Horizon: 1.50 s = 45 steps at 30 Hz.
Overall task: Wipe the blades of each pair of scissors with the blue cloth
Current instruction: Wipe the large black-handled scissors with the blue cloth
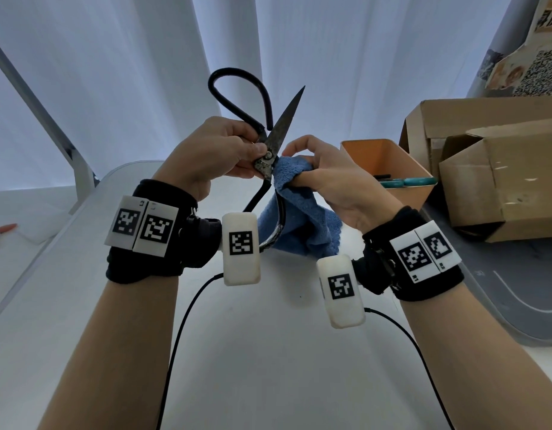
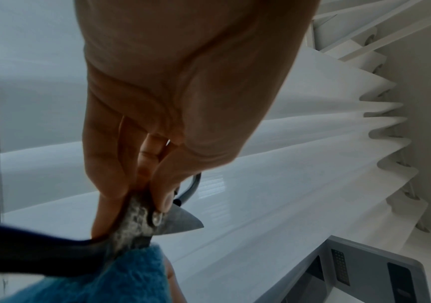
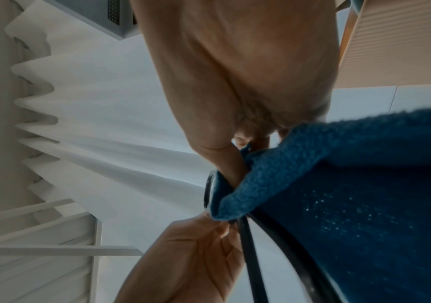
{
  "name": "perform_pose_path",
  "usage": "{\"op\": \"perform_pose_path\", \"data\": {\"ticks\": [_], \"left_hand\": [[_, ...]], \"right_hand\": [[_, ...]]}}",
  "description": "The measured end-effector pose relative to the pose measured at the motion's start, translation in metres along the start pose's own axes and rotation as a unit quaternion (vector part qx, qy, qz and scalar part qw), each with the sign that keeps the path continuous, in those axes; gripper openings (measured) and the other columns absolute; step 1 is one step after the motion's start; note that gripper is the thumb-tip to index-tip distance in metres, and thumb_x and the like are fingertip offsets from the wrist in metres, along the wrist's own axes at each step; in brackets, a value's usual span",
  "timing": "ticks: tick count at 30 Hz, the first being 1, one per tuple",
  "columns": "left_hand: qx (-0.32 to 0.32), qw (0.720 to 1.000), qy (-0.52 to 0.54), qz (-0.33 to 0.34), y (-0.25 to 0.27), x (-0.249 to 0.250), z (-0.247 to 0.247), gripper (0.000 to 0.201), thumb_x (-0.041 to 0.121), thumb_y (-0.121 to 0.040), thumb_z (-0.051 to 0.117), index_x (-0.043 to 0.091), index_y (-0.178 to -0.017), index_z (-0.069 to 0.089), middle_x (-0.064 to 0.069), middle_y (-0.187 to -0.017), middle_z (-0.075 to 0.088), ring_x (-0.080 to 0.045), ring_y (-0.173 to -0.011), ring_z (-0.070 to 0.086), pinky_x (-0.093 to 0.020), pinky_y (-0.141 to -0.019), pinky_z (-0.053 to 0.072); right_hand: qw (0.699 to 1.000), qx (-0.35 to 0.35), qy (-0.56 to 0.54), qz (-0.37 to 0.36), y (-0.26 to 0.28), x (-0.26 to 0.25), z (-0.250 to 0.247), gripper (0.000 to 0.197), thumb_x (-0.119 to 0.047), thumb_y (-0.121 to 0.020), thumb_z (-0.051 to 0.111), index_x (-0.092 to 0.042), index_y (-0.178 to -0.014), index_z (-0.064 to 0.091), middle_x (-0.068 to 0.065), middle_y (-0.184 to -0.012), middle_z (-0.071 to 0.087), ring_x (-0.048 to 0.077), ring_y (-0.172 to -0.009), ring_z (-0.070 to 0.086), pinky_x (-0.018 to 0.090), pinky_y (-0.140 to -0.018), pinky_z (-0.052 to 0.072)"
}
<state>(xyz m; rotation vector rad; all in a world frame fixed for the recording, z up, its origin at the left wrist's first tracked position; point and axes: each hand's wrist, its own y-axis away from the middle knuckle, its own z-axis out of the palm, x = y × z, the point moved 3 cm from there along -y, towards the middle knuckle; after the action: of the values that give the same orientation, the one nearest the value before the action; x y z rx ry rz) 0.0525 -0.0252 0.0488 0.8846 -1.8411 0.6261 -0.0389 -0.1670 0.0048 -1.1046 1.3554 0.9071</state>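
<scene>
White pleated curtains hang behind a pale white desk (image 1: 268,352), and both forearms reach in over it wearing black wristbands with white printed marker tags.

At the far left edge of the head view a small orange-tipped object (image 1: 3,228) lies on a lower surface; what it is cannot be told.

Left of centre, the left hand (image 1: 212,156) is raised above the desk, its thumb and fingers pinched at the pivot of a large pair of old black iron scissors with looped handles (image 1: 270,159). The scissors are spread open: one dark, spotted blade points up and to the right, one handle loop stands above the hand, and the other handle runs down toward the wrists.

Just right of the pivot, the right hand (image 1: 327,178) has its fingers curled round a blue terry cloth (image 1: 294,212), with the cloth bunched against the scissors close beside the pivot. The rest of the cloth hangs down between the two wrists.

Further right stands an open orange plastic box (image 1: 405,193), with teal-handled scissors (image 1: 406,182) lying at its near rim. Beyond it, at the right edge, sit brown cardboard boxes (image 1: 501,181) with open flaps.
</scene>
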Motion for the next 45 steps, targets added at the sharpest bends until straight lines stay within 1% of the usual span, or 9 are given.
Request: {"op": "perform_pose_path", "data": {"ticks": [6,10,13,19,24,30,36,40,45], "left_hand": [[0.002,1.000,-0.001,-0.004,0.001,0.000,-0.001,0.005,0.008,-0.096,0.061,0.008,-0.098,0.066,-0.007,-0.083,0.072,-0.010,-0.065,0.071,-0.018,-0.062,0.056],[0.023,1.000,0.005,-0.010,0.003,-0.001,-0.015,0.006,0.008,-0.096,0.060,0.011,-0.095,0.065,-0.002,-0.077,0.073,-0.009,-0.066,0.072,-0.016,-0.059,0.053],[0.035,0.999,0.016,-0.013,0.004,-0.003,-0.024,0.006,0.008,-0.096,0.061,0.012,-0.094,0.066,0.002,-0.072,0.074,-0.010,-0.067,0.072,-0.015,-0.058,0.052],[0.034,0.999,0.015,-0.008,0.003,-0.002,-0.020,0.005,0.008,-0.095,0.061,0.010,-0.097,0.065,0.003,-0.070,0.073,-0.010,-0.066,0.072,-0.017,-0.059,0.052],[0.024,1.000,0.003,0.003,0.002,0.003,-0.007,0.005,0.007,-0.096,0.061,0.009,-0.098,0.065,-0.003,-0.078,0.071,-0.007,-0.062,0.070,-0.016,-0.059,0.054],[0.030,0.999,-0.004,-0.008,-0.001,-0.002,-0.010,0.010,0.008,-0.095,0.062,0.007,-0.105,0.066,-0.003,-0.079,0.071,-0.008,-0.062,0.070,-0.019,-0.062,0.053],[0.023,1.000,-0.012,0.002,-0.001,0.001,-0.002,0.005,0.008,-0.095,0.062,0.010,-0.098,0.066,-0.004,-0.081,0.071,-0.008,-0.063,0.070,-0.017,-0.060,0.055],[0.026,1.000,-0.014,-0.002,-0.001,-0.001,-0.002,0.009,0.007,-0.095,0.062,0.007,-0.103,0.066,-0.004,-0.080,0.071,-0.008,-0.061,0.069,-0.016,-0.058,0.054],[0.021,1.000,-0.010,0.001,-0.001,0.001,0.000,0.008,0.007,-0.095,0.062,0.008,-0.102,0.066,-0.004,-0.082,0.071,-0.008,-0.062,0.069,-0.015,-0.058,0.054]], "right_hand": [[1.000,0.020,-0.002,0.000,-0.002,0.003,-0.003,0.023,0.003,-0.089,0.066,-0.011,-0.106,0.057,0.005,-0.081,0.068,0.014,-0.072,0.063,0.022,-0.066,0.052],[0.994,0.095,-0.048,-0.011,-0.007,0.007,-0.013,0.014,-0.002,-0.092,0.065,-0.011,-0.101,0.058,0.009,-0.090,0.070,0.015,-0.080,0.065,0.027,-0.075,0.052],[0.988,0.127,-0.081,-0.013,-0.007,0.008,-0.022,0.012,-0.004,-0.094,0.063,-0.009,-0.105,0.061,0.006,-0.090,0.069,0.011,-0.076,0.067,0.024,-0.069,0.054],[0.993,0.073,-0.090,-0.002,-0.003,0.004,-0.013,0.020,-0.007,-0.100,0.057,-0.001,-0.118,0.063,0.004,-0.084,0.070,0.008,-0.064,0.065,0.019,-0.059,0.052],[0.996,0.038,-0.083,-0.003,-0.001,0.003,0.003,0.011,-0.001,-0.091,0.066,-0.010,-0.098,0.064,0.008,-0.081,0.072,0.015,-0.071,0.067,0.021,-0.061,0.054],[0.999,-0.013,-0.045,-0.008,0.000,-0.002,0.000,0.034,0.015,-0.085,0.061,-0.011,-0.107,0.057,0.012,-0.083,0.069,0.023,-0.077,0.064,0.031,-0.076,0.056],[0.999,0.029,-0.027,-0.002,-0.001,0.003,0.002,0.026,0.005,-0.084,0.071,-0.013,-0.098,0.057,0.007,-0.077,0.062,0.023,-0.075,0.060,0.029,-0.069,0.051],[0.999,-0.008,-0.039,-0.002,0.000,0.000,0.000,0.033,0.015,-0.085,0.060,-0.013,-0.103,0.057,0.012,-0.084,0.065,0.023,-0.078,0.062,0.030,-0.073,0.054],[0.999,0.024,-0.023,0.003,-0.002,0.004,0.001,0.025,0.003,-0.085,0.071,-0.013,-0.100,0.059,0.010,-0.082,0.066,0.022,-0.079,0.063,0.032,-0.076,0.053]]}}
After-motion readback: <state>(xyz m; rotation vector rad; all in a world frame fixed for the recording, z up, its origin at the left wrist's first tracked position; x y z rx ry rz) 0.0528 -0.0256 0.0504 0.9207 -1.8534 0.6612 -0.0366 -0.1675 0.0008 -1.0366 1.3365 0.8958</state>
